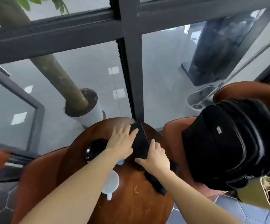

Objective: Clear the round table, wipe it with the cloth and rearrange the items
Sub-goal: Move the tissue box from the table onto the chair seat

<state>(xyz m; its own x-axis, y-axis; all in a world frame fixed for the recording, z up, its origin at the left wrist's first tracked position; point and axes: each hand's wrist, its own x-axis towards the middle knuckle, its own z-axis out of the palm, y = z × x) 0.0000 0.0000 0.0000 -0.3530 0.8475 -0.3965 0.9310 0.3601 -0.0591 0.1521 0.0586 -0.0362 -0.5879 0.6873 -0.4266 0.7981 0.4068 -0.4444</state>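
A round dark-wood table [131,206] stands in front of me against a window frame. At its far side lies a flat black object [140,143], perhaps a folder or a folded cloth. My left hand [121,143] rests on its left edge with fingers spread. My right hand [153,156] presses on its near right corner. A white mug [111,183] stands near my left forearm, and a black glossy round dish [95,149] lies to the left. Another black item [155,183] lies under my right wrist. Crumbs and drops [135,189] speckle the tabletop.
A brown chair on the right holds a black backpack [228,143], with a straw-coloured bag [260,194] beside it. More brown chairs [39,175] stand at the left. Behind the glass stands a white planter [89,117] with a tree trunk.
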